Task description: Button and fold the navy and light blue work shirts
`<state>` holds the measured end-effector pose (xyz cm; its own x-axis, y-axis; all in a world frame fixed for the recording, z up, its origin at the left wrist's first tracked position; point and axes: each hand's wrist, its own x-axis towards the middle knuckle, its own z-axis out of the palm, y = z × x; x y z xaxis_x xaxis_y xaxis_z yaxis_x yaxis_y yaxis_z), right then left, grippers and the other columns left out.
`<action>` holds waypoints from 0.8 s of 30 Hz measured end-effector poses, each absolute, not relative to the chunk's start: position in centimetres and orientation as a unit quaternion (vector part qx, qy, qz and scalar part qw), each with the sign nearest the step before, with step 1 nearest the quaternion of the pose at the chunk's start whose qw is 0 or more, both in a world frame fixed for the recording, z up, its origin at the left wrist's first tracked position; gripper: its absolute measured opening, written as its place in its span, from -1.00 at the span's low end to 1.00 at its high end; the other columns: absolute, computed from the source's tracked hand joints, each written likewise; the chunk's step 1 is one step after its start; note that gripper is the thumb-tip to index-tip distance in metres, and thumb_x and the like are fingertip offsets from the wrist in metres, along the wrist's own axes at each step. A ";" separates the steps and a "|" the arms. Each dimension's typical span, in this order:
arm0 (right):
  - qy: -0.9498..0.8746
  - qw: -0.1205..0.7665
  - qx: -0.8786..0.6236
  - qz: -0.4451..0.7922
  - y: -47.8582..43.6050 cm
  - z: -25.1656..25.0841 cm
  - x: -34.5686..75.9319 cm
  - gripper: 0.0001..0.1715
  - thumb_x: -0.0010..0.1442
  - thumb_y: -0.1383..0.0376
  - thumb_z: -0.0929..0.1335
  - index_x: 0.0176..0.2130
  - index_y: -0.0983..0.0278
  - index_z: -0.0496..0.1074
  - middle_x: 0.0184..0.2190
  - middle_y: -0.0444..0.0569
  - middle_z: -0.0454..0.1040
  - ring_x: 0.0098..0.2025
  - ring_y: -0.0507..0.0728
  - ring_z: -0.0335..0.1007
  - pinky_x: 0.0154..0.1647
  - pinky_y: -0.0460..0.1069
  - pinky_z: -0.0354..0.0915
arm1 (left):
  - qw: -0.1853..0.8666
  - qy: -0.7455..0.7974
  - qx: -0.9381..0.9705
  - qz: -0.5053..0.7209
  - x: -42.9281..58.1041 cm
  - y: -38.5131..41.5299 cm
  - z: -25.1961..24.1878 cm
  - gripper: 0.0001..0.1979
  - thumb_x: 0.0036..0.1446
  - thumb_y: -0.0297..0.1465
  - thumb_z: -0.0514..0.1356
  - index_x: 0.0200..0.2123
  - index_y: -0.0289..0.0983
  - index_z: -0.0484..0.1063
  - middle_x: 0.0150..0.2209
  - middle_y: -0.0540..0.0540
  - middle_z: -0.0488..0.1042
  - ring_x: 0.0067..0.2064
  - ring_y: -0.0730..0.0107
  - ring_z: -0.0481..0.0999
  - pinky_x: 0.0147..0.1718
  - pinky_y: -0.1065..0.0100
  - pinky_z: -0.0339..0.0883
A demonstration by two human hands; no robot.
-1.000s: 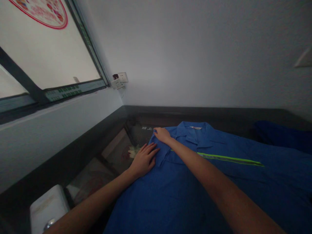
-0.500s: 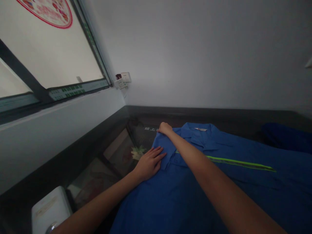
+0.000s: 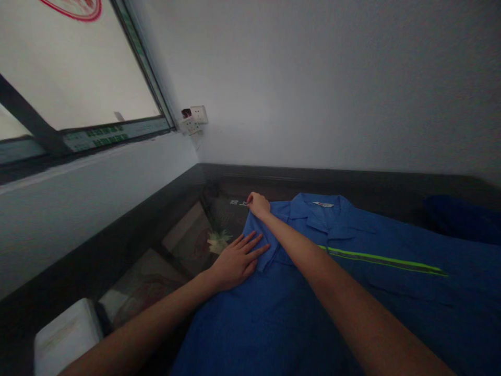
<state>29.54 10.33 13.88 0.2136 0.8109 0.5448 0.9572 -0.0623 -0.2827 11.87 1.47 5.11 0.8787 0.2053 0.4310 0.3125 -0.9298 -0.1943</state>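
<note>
A blue shirt (image 3: 289, 313) with a collar and a yellow-green stripe (image 3: 383, 258) lies spread over the dark glossy table. My left hand (image 3: 237, 261) rests flat on its folded left part, with the fingers spread. Beyond it, my right hand (image 3: 258, 204) is closed on the shirt's upper left edge, where the cloth is drawn up toward the fingers. A small white label (image 3: 323, 204) shows inside the collar. My right forearm crosses over the shirt and hides part of the stripe.
At the lower left stands a white box-like object (image 3: 66, 334). Dark blue cloth (image 3: 462, 216) lies at the far right. Behind the table (image 3: 156, 219) are a wall with sockets (image 3: 199, 114) and a window at the left.
My right hand has shifted slightly left with the shirt's edge. My left hand stays on the cloth, its fingers a little more spread. The view has shifted slightly.
</note>
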 end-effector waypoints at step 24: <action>-0.707 0.342 -0.573 -0.232 1.0 15.9 35.0 -0.69 0.35 0.26 0.18 -0.17 0.31 0.45 -0.16 0.03 0.51 -0.07 0.10 0.39 0.00 -0.03 0.23 | -0.015 -0.140 -0.967 -0.213 11.6 2.6 6.6 -0.52 0.35 -0.26 -0.12 0.30 -0.08 0.05 0.35 -0.06 0.00 0.35 0.22 0.01 0.28 0.05 -0.04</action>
<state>34.99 1.04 15.91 -0.1085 0.6517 0.7507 0.9698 0.2352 -0.0640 11.63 2.63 6.56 0.8703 0.2764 0.4075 0.2640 -0.9605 0.0877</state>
